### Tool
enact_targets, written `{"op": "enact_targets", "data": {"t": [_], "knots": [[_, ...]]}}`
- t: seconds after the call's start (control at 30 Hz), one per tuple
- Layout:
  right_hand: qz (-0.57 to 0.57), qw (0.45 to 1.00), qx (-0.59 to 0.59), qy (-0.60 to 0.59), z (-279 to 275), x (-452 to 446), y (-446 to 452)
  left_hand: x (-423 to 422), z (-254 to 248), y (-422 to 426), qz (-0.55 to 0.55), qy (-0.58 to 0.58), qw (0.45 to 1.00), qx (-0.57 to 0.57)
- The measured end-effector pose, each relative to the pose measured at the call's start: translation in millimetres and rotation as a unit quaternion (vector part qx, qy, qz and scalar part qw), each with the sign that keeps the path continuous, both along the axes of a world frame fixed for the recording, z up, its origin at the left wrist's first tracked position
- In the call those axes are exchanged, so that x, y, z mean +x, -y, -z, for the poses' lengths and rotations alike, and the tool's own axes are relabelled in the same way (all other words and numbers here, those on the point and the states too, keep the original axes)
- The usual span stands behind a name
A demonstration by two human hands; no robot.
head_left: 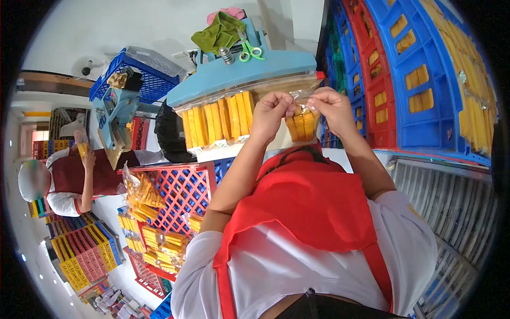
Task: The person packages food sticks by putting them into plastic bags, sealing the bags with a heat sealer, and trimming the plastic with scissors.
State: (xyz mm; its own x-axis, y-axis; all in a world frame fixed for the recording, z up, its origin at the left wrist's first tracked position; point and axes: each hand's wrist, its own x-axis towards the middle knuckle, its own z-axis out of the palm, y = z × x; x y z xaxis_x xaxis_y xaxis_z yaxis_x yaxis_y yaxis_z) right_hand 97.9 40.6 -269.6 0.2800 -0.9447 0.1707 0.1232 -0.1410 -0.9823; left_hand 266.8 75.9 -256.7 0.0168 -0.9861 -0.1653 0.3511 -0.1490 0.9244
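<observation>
My left hand [272, 114] and my right hand [334, 108] pinch the top edge of a clear plastic bag [302, 125] from both sides. Yellow-orange sticks stand upright inside it. The bag hangs in front of a light blue sealing machine [244, 72]. To the left of my left hand, a row of filled bags [218, 121] of yellow sticks lies along the machine's edge. On top of the machine rest green-handled scissors [249, 51] and a green cloth [219, 33].
Stacked blue crates [425, 133] and a red crate [378, 69] with yellow sticks rise at my right. A pink-red crate [183, 194] with filled bags stands at my left. Further left, a person in a maroon apron [101, 173] holds a bag beside another blue machine [113, 119].
</observation>
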Motion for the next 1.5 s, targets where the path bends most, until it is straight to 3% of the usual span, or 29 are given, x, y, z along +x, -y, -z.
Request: {"op": "enact_targets", "data": {"t": [0.13,0.2,0.3,0.4,0.53,0.63,0.73,0.83,0.9,0.93,1.0,1.1,1.13,1.2,1.3,1.43,1.5], "knots": [[0.004,0.999,-0.010,0.037,-11.4,4.8,-3.8,-1.4,0.1,-1.9,-0.008,-0.020,1.000,0.003],[-0.018,0.995,0.099,0.020,-18.8,4.7,-8.5,-1.4,-6.8,-4.9,0.005,-0.004,1.000,-0.015],[-0.019,0.983,0.137,0.120,-22.1,5.7,-10.7,-7.5,-22.7,-11.9,-0.025,0.030,0.999,-0.001],[0.005,0.973,0.181,0.143,-5.1,13.1,-3.5,-5.9,-3.4,-3.9,-0.065,-0.008,0.997,0.042],[-0.013,0.980,0.175,0.094,2.0,12.5,0.2,-0.1,12.3,1.1,-0.058,0.002,0.998,0.026],[-0.023,0.990,0.101,0.094,5.6,10.0,2.2,1.6,19.3,7.2,-0.045,-0.035,0.998,-0.017],[-0.036,0.993,0.096,0.066,6.4,8.2,0.4,4.4,12.1,6.1,-0.020,0.020,0.999,0.033],[-0.013,0.991,0.114,0.062,4.2,6.5,-1.1,8.4,9.8,5.0,0.050,0.039,0.998,-0.004],[0.007,0.994,0.110,0.027,6.5,6.0,-0.2,11.3,11.5,4.1,0.057,0.174,0.982,-0.038],[0.007,0.994,0.110,0.027,8.0,5.6,1.1,14.6,11.1,6.0,0.058,0.174,0.982,-0.038],[0.008,0.998,0.049,-0.026,10.6,4.2,5.2,20.6,7.5,14.6,0.101,0.399,0.867,-0.281],[-0.032,0.998,0.046,-0.005,11.2,2.5,8.6,18.3,1.4,21.8,0.142,0.378,0.849,-0.341],[-0.032,0.998,0.047,-0.005,15.0,2.1,10.1,16.5,-0.5,21.0,0.142,0.378,0.849,-0.341],[-0.021,0.998,0.057,0.020,22.6,3.0,11.6,12.1,-3.9,18.5,0.185,0.343,0.899,-0.199],[-0.016,0.993,0.087,0.082,20.9,5.0,10.9,8.7,2.2,19.3,0.189,0.354,0.909,-0.115],[0.008,0.985,0.144,0.090,7.7,4.5,4.5,4.5,8.3,17.1,0.162,0.309,0.931,-0.107],[-0.158,0.981,0.086,-0.069,23.3,-7.6,12.2,3.0,0.6,16.0,0.164,0.233,0.954,-0.093]]}}
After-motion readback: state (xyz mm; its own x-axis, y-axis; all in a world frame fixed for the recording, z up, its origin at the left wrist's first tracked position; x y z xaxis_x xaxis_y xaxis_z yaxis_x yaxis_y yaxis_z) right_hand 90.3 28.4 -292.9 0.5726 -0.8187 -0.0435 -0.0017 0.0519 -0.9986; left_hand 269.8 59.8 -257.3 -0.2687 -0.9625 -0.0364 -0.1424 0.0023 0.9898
